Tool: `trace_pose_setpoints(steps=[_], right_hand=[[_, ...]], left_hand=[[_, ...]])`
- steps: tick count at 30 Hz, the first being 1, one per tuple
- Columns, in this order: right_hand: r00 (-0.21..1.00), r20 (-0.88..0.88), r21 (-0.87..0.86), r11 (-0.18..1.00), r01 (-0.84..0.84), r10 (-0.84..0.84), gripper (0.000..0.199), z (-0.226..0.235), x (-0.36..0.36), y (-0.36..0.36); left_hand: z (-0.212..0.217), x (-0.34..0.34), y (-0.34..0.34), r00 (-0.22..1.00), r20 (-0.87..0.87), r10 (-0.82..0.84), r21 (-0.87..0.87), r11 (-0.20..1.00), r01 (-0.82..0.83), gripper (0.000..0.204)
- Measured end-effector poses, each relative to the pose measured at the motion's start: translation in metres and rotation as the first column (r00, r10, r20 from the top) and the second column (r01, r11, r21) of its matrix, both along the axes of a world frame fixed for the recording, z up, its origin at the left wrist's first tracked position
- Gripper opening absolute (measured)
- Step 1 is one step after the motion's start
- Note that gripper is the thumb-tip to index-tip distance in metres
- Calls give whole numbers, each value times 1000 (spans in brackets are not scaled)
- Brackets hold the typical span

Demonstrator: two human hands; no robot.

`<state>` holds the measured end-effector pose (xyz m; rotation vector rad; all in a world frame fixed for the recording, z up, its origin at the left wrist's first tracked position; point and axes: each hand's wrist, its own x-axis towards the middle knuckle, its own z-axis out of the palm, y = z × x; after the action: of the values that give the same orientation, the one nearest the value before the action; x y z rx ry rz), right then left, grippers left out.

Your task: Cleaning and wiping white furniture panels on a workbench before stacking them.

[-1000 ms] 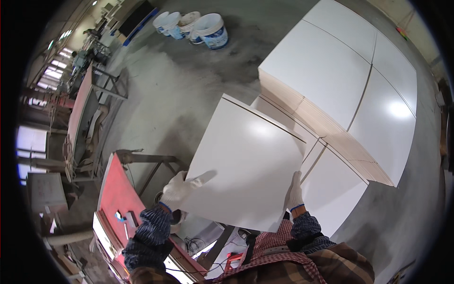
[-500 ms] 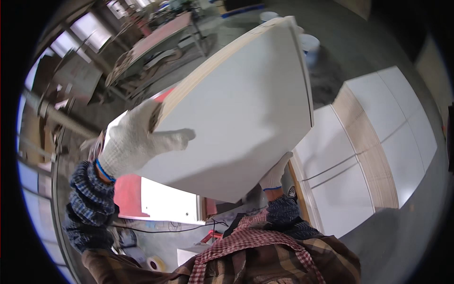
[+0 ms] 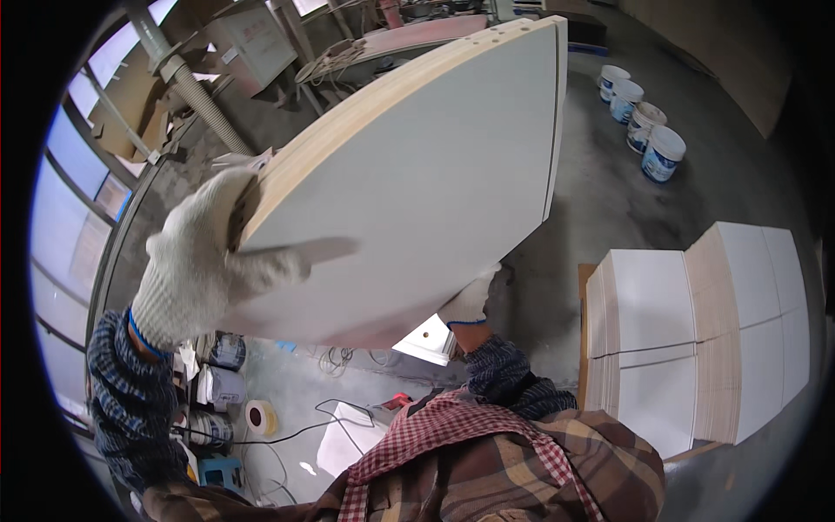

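Note:
A thick stack of white-faced boards [image 3: 409, 191] with pale wood edges is held up in front of me, tilted, and fills the middle of the view. My left hand [image 3: 196, 261], in a white knit glove, grips its left end, with the thumb lying across the white face. At the lower right edge my right hand [image 3: 472, 297], gloved too, holds the boards from beneath; most of its fingers are hidden behind them. Small dark holes show along the top edge near the far corner. Below the boards, a white panel corner [image 3: 426, 337] with a round hole peeks out.
Tall piles of white boards [image 3: 652, 296] stand on the floor at my right. Several white and blue buckets [image 3: 664, 155] line up farther back. A ribbed hose [image 3: 204, 104] runs at the far left. Near my feet lie a tape roll [image 3: 260, 418], cables and a white box-like object [image 3: 344, 439].
My view has turned leftward with the boards still in both hands. The floor piles have shifted right and down in view, the buckets show fully, and the red surface below is out of sight.

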<state>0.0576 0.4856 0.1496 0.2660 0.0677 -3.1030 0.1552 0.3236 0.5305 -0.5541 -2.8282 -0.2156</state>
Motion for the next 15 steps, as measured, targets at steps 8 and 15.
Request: trace_pose_setpoints(steps=[8, 15], right_hand=[[943, -315, 922, 269, 277, 108, 67, -62, -49, -50], [953, -270, 879, 440, 184, 141, 69, -65, -64, -95]], left_hand=[[-33, 27, -47, 994, -93, -56, -132, 990, 43, 102], [-59, 38, -91, 965, -226, -136, -284, 956, 68, 96]])
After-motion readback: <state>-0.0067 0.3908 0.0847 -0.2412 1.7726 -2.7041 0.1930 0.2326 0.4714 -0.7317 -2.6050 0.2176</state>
